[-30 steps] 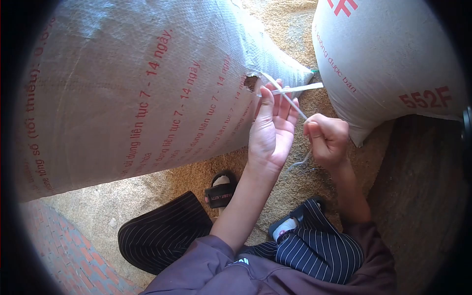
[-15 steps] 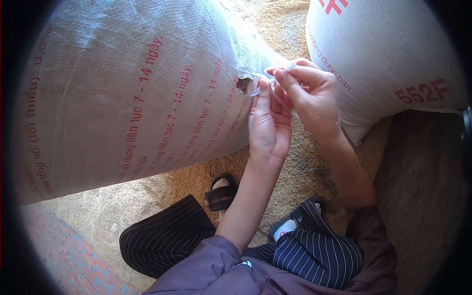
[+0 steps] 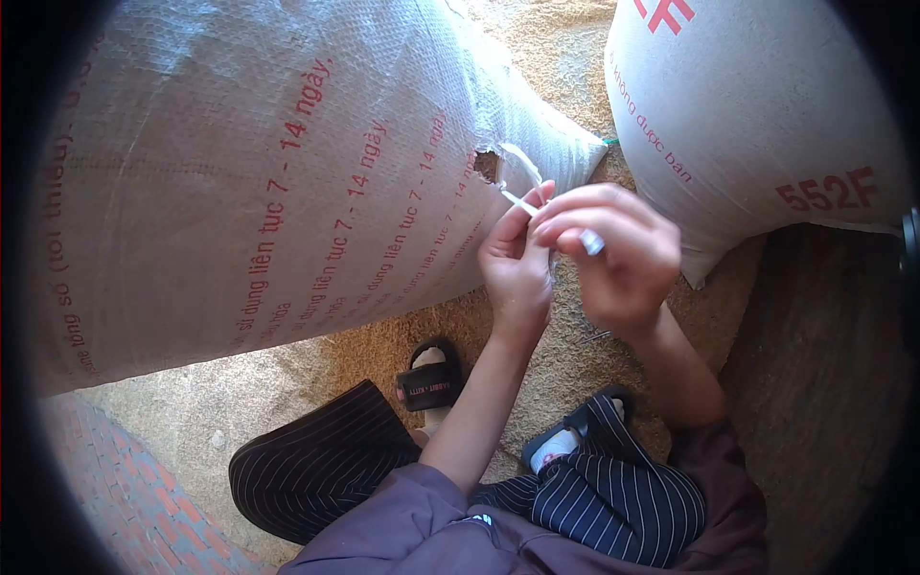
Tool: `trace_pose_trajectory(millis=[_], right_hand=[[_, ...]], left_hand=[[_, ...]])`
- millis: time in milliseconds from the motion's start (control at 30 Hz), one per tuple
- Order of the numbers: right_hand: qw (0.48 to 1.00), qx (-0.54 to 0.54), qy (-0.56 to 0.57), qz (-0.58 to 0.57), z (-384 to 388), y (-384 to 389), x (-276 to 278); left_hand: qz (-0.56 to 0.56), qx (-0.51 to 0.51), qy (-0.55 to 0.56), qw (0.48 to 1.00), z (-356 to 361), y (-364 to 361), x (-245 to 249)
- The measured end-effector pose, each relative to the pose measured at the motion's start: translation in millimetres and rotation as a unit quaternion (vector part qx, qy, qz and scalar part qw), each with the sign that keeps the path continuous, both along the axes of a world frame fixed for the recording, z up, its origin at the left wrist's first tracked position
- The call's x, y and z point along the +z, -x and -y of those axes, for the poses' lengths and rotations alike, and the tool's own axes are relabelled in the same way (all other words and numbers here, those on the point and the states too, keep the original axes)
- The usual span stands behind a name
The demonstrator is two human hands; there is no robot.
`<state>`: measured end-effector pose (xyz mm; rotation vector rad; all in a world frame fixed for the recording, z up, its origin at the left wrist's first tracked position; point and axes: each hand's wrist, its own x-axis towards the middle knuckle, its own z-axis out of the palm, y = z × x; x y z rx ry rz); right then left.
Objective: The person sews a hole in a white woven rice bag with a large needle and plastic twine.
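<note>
A big woven sack (image 3: 240, 172) with red print is seen filling the upper left of the frame, lying on its side. A torn hole (image 3: 488, 165) is seen near its right end, just above centre. A white strip (image 3: 520, 200) is run from the hole's edge down and to the right into both hands, at centre frame. The left hand (image 3: 517, 264) is raised with its fingertips pinched on the strip just below the hole. The right hand (image 3: 618, 259) is curled shut around the strip right beside the left hand, touching it; the strip's end is seen poking out between its fingers. A second sack (image 3: 757, 115) marked 552F is stood at upper right, near the first. Husk-covered ground (image 3: 383, 350) is seen beneath. A black sandal (image 3: 428, 388) and striped trousers (image 3: 316, 460) are seen at lower centre, brick paving (image 3: 125, 489) at lower left.
</note>
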<state>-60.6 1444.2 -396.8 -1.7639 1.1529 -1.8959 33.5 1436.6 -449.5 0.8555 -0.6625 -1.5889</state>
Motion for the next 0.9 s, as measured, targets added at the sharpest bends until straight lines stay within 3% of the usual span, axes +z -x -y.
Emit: trace_pose_trajectory(millis=[33,200,300,367,433,567,700,767,833,900], right_hand=[[0.997,0.004,0.029,-0.068,-1.1,-4.3,3.6],[0.993,-0.005,0.051,-0.102,-1.2,-13.5,2.6],[0.987,-0.052,0.005,-0.152,0.5,-13.1,7.2],[0.971,-0.105,-0.036,-0.211,2.5,-14.9,7.9],[0.968,-0.107,-0.05,-0.219,7.5,-14.0,1.1],[0.986,-0.064,-0.061,-0.144,16.3,-13.2,-3.9],[0.98,-0.109,-0.163,-0.043,18.1,-8.3,-1.5],[0.949,-0.023,-0.285,0.131,17.2,-3.8,-1.6],[0.952,-0.003,-0.28,0.124,18.2,1.3,-4.2],[0.885,0.062,-0.412,0.208,19.6,2.7,-2.0]], left_hand=[[0.037,-0.018,0.022,0.999,-1.9,-4.2,-8.8],[0.168,-0.019,0.096,0.981,-9.4,-12.6,-6.3],[0.256,0.001,0.151,0.955,-10.9,-14.7,8.9],[0.221,-0.031,0.139,0.965,-12.3,-18.6,18.9],[0.194,0.009,0.094,0.976,-14.5,-19.6,19.0],[0.176,-0.039,0.111,0.977,-15.5,-21.9,24.2],[0.207,-0.079,0.097,0.97,-28.2,-14.1,23.5],[0.172,-0.061,0.087,0.979,-33.8,-12.1,24.4],[0.251,-0.047,0.104,0.961,-36.1,-15.1,23.2],[0.27,-0.037,0.121,0.955,-37.8,-16.8,19.9]])
